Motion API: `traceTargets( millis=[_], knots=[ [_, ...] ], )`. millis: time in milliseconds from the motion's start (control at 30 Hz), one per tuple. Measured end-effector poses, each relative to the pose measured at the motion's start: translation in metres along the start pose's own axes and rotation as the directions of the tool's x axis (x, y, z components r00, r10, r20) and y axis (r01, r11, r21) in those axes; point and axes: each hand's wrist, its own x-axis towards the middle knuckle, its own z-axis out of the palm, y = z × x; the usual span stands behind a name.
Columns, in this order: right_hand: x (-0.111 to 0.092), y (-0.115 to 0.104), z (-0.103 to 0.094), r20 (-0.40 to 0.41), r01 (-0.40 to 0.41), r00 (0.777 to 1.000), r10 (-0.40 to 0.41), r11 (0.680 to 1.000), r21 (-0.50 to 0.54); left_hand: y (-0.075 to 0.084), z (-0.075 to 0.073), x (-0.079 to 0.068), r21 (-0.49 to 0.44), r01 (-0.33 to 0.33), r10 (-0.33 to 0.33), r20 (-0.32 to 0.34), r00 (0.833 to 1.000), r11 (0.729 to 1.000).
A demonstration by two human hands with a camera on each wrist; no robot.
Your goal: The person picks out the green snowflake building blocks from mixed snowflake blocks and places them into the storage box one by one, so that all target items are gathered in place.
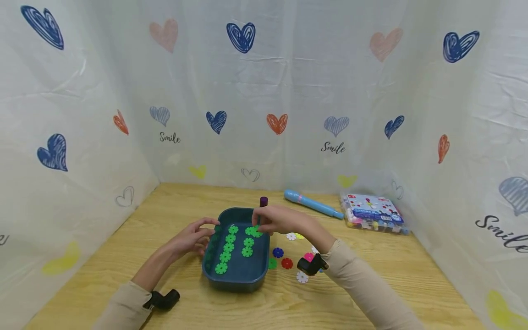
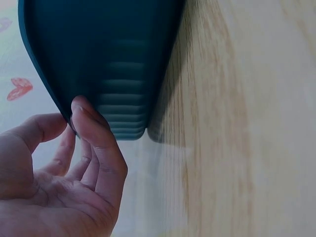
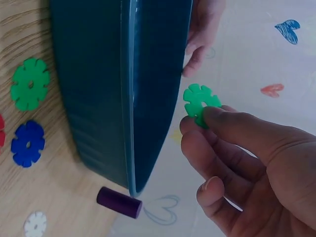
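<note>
A dark teal tray [image 1: 235, 286] stands on the table, holding a long left column of green snowflake discs [image 1: 228, 247] and a shorter right column [image 1: 247, 252]. My left hand [image 1: 190, 239] pinches the tray's left rim between thumb and fingers, as the left wrist view shows closely. Over the far right part of the tray, my right hand [image 1: 278, 219] pinches a green snowflake disc [image 3: 201, 101] between thumb and index finger. Another green disc [image 1: 250, 230] lies below it, partly overlapped in the head view.
Right of the tray lie loose discs: a blue one [image 1: 278, 252], a red one [image 1: 287, 263], a green one [image 1: 272, 263] and several others. A purple cylinder [image 1: 264, 201] stands behind the tray. Farther back are a light blue tube [image 1: 313, 204] and a clear box of parts [image 1: 373, 213].
</note>
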Motion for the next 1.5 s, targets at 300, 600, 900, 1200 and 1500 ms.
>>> traceTargets(
  millis=[300, 600, 900, 1200, 1500],
  knots=[
    [0.029, -0.004, 0.007, 0.1, 0.009, 0.995, -0.007, 1.0, -0.025, 0.002, -0.001, 0.004, -0.014, -0.005, 0.005, 0.015, 1.0, 1.0],
    [0.048, -0.005, 0.022, 0.217, -0.04, 0.975, 0.051, 0.998, -0.052, 0.004, -0.002, 0.004, -0.011, -0.002, 0.002, 0.011, 1.0, 1.0],
    [0.052, -0.003, 0.035, 0.271, -0.054, 0.961, 0.058, 0.998, -0.022, 0.004, -0.002, 0.003, -0.003, 0.001, -0.001, 0.006, 1.0, 1.0],
    [0.056, -0.004, 0.046, 0.297, -0.088, 0.95, 0.097, 0.995, -0.044, 0.003, -0.003, 0.002, -0.009, -0.01, 0.011, 0.035, 0.999, 1.0],
    [0.058, -0.006, 0.051, 0.311, -0.117, 0.94, 0.141, 0.989, -0.093, 0.001, -0.001, 0.003, -0.004, 0.0, 0.0, 0.023, 1.0, 1.0]
  ],
)
